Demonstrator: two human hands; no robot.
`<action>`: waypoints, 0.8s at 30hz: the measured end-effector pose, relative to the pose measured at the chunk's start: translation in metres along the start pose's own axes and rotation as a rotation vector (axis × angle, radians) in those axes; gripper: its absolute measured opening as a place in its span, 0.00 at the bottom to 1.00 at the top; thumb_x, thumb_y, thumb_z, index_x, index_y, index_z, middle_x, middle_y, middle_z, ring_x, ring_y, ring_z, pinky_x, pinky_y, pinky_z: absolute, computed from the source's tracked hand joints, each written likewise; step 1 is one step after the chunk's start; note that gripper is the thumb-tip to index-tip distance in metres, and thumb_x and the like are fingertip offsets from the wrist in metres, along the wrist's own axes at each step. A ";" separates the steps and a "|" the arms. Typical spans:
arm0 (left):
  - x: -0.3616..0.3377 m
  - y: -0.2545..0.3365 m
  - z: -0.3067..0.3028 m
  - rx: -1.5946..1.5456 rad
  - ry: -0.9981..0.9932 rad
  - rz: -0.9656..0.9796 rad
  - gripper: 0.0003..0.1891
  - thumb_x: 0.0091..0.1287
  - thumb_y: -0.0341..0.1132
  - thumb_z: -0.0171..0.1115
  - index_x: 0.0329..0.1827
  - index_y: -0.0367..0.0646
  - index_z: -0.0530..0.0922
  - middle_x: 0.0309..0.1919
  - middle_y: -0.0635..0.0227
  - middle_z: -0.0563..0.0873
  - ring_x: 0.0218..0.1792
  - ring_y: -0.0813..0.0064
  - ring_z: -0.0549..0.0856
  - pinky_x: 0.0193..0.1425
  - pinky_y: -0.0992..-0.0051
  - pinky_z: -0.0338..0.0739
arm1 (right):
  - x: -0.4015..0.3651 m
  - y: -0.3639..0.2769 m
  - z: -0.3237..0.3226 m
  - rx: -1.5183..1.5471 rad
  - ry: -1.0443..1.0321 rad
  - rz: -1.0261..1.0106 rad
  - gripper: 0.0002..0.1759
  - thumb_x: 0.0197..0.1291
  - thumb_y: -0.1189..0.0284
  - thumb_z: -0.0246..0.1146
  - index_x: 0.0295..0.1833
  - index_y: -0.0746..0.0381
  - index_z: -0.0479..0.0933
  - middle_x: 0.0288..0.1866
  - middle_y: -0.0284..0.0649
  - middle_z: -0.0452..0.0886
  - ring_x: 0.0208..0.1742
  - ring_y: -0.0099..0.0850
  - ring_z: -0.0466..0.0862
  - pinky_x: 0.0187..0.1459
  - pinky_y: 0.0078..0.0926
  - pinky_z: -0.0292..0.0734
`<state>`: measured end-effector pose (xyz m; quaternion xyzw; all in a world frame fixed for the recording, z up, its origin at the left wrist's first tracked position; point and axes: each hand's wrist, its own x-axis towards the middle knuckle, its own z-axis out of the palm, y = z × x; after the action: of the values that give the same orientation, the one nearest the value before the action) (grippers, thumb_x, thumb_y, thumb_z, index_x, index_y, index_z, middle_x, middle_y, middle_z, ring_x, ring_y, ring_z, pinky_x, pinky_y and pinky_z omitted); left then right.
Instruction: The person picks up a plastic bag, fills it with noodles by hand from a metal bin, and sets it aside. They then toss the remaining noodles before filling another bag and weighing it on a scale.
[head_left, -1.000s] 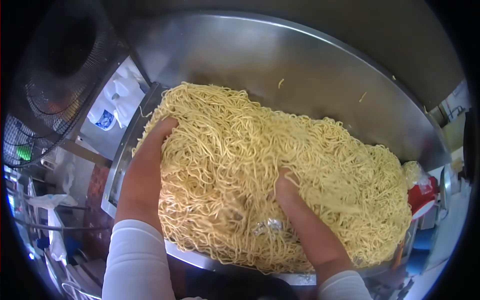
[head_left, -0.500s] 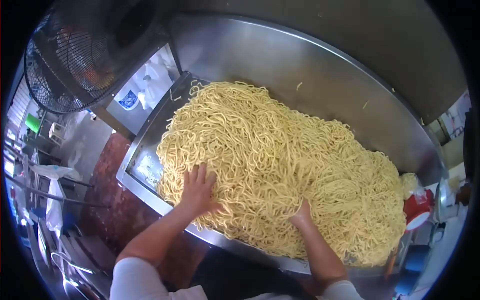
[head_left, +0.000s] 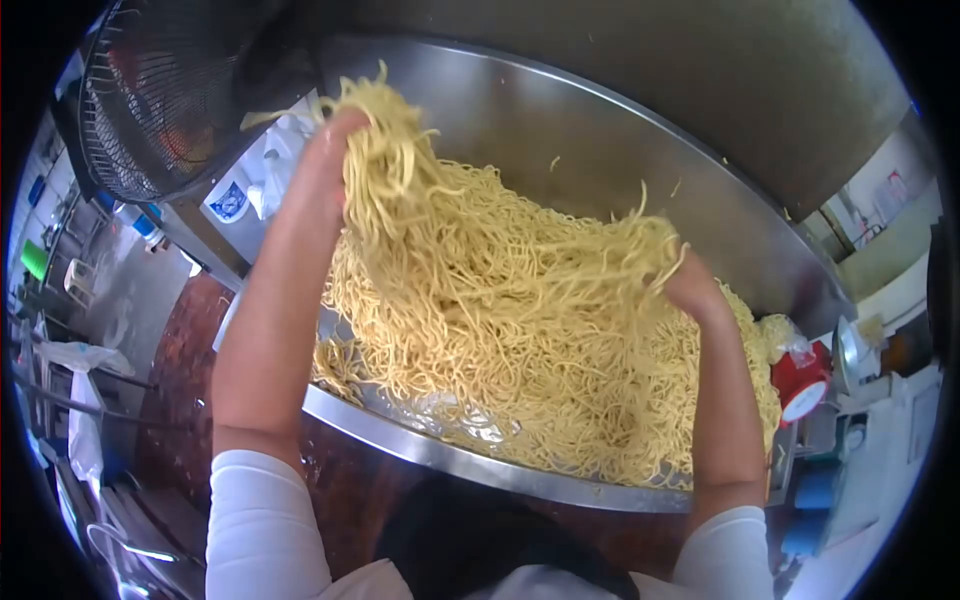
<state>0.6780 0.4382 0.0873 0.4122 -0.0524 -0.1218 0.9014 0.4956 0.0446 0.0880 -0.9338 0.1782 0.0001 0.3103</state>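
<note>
A large heap of yellow noodles [head_left: 540, 350] lies in a metal tray with a raised back wall [head_left: 400, 425]. At the upper left, my left hand [head_left: 340, 150] is lifted high with a thick bunch of noodles that hangs down to the heap; its fingers are mostly behind the strands. My right hand [head_left: 690, 285], raised over the right part of the pile, grips another bunch, and loose strands stretch between the two hands. Bare metal shows along the tray's near left side.
A large fan [head_left: 150, 110] stands at the upper left, near a white and blue container [head_left: 228, 203]. At the right end are a red scale [head_left: 802, 385], a plastic bag [head_left: 785, 338] and blue containers [head_left: 815, 490]. A white bag [head_left: 85, 410] hangs at the left.
Both hands have risen from the heap, lifting noodles, the left one much higher. Noodles have shifted away from the tray's near left edge, and the view has moved slightly.
</note>
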 end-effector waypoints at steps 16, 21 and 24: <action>-0.150 -0.155 -0.114 1.881 -0.333 0.635 0.36 0.52 0.57 0.74 0.59 0.43 0.80 0.52 0.55 0.85 0.55 0.50 0.82 0.67 0.46 0.66 | -0.019 0.006 0.286 -0.599 -0.452 -0.217 0.17 0.57 0.70 0.60 0.53 0.58 0.82 0.50 0.51 0.85 0.53 0.46 0.85 0.53 0.43 0.81; -0.038 -0.198 -0.223 2.241 -0.131 -0.098 0.34 0.52 0.54 0.73 0.59 0.43 0.80 0.50 0.54 0.86 0.55 0.53 0.83 0.62 0.51 0.69 | -0.009 -0.011 0.303 -0.414 -0.451 -0.231 0.19 0.51 0.64 0.63 0.47 0.62 0.83 0.37 0.53 0.85 0.41 0.49 0.86 0.43 0.45 0.82; -0.024 -0.146 -0.181 2.305 -0.144 -0.336 0.34 0.52 0.50 0.72 0.62 0.43 0.78 0.53 0.55 0.84 0.58 0.55 0.81 0.63 0.48 0.69 | -0.050 -0.001 0.301 -0.267 -0.510 -0.453 0.24 0.50 0.59 0.65 0.51 0.60 0.81 0.43 0.52 0.84 0.46 0.49 0.85 0.47 0.46 0.81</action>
<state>0.6647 0.4847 -0.1413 0.9807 -0.1278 -0.1428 -0.0394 0.4820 0.2363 -0.1492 -0.9518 -0.1179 0.1876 0.2122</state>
